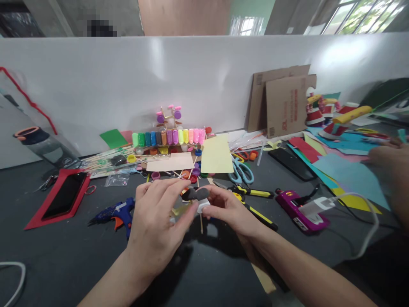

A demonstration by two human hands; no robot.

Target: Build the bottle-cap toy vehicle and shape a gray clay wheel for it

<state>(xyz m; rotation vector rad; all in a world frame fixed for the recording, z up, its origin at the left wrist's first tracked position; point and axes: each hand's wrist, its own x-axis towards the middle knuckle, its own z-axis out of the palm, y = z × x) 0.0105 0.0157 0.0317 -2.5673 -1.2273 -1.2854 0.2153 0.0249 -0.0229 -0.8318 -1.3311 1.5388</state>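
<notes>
Over the near middle of the dark table, my left hand [159,213] is curled with its thumb and fingertips at a small craft piece with dark grey rounded lobes [195,194]. From the other side, my right hand [228,209] pinches a small white block [203,206] just under the grey lobes. Grey and white parts look joined, though fingers hide part of them. A thin wooden stick [201,224] shows below the block. Behind my left fingers is something yellowish, too covered to name.
A blue glue gun [119,213] lies left, and yellow-black pliers [255,192] and light blue scissors [241,170] lie right. A purple power strip [302,211] is farther right. Clay tubes [169,137] line the back. At the right edge is another person's hand [390,157].
</notes>
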